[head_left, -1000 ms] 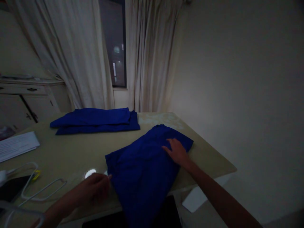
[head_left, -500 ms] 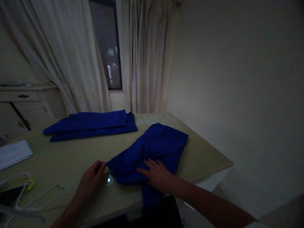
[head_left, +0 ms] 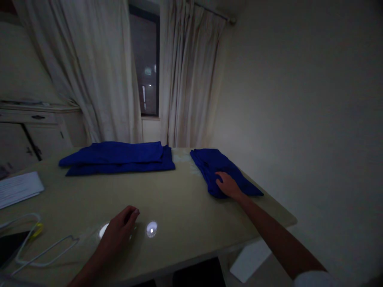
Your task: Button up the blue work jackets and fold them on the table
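A folded blue garment (head_left: 223, 171) lies near the table's right edge. My right hand (head_left: 228, 185) rests flat on its near end, fingers stretched out. My left hand (head_left: 119, 229) lies on the bare tabletop (head_left: 167, 199) near the front, fingers loosely curled, with nothing visible in it. Further back on the left lies a stack of folded blue garments (head_left: 118, 156).
White wire hangers (head_left: 38, 243) and a dark flat object (head_left: 8, 247) lie at the front left, a stack of papers (head_left: 18, 188) behind them. Curtains and a dark window stand behind the table, a cabinet at the left, a bare wall at the right.
The blue garment went from spread out and hanging over the front edge to a folded bundle at the right side. My right hand moved with it. My left hand let go.
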`<state>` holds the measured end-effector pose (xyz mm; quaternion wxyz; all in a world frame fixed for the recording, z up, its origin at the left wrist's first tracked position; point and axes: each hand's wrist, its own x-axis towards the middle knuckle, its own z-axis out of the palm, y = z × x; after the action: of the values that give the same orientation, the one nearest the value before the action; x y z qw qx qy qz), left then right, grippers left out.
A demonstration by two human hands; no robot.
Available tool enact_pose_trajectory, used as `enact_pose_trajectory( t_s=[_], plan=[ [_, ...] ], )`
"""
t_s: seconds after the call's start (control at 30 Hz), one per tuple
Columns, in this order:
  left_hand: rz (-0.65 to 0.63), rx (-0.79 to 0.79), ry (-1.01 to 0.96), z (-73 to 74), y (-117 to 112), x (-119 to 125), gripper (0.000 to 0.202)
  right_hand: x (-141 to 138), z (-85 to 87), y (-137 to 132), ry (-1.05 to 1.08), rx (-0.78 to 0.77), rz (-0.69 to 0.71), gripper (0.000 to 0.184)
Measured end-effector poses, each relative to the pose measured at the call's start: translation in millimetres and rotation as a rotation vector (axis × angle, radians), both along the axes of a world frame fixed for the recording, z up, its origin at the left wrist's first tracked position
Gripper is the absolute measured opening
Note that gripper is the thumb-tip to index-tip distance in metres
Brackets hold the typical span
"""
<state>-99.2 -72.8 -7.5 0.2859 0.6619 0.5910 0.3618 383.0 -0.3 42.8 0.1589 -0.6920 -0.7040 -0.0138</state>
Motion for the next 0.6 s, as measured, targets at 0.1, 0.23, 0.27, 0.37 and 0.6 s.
enact_pose_trajectory(
  t_s=[0.1, 0.23, 0.27, 0.37, 0.6],
  plan=[
    [0.006, 0.026, -0.008, 7.0, 6.2, 1.8, 0.045, -37.1, -18.7, 12.1, -0.028, -0.143, -0.107, 0.071],
    [-0.023, 0.075, 0.056, 16.2, 30.2, 13.9, 0.044, -36.3, -27.6, 42.5, -0.087, -0.306, -0.202, 0.057],
    [-0.042, 0.083, 0.07, 17.1, 38.9, 18.2, 0.042, -27.9, -26.1, 51.8, -0.09, -0.289, -0.216, 0.052],
    [-0.08, 0.089, 0.08, 15.2, 72.2, 29.1, 0.038, -5.2, -19.6, 74.4, -0.092, -0.199, -0.274, 0.048],
    [0.061, 0.214, 0.35, 11.0, 192.5, 30.9, 0.045, -50.4, -51.3, 54.3, -0.066, 0.136, 0.078, 0.046]
  ],
)
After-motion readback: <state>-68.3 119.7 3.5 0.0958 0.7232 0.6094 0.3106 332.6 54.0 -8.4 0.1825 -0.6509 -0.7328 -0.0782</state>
